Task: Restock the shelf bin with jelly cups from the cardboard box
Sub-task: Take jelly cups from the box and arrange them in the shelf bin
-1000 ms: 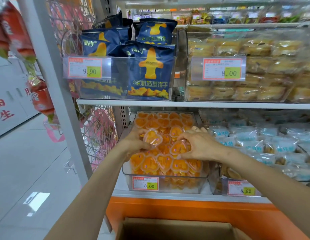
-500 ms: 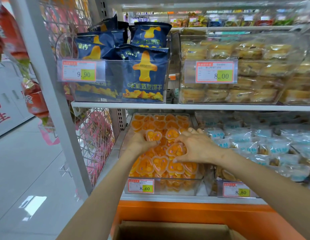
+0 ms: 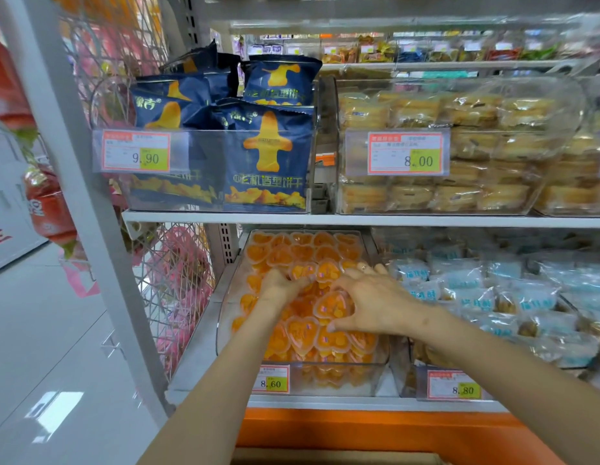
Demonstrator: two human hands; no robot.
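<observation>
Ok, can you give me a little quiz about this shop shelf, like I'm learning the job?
1. True or false: the left hand and the right hand both touch the jelly cups in the clear bin.
2. The bin's price tag reads: A) 9.90 B) 8.60 C) 8.00
3. Fill in: the dark blue bags sit on the shelf ___ the jelly cups.
Key: 1 true; 2 B; 3 above.
</observation>
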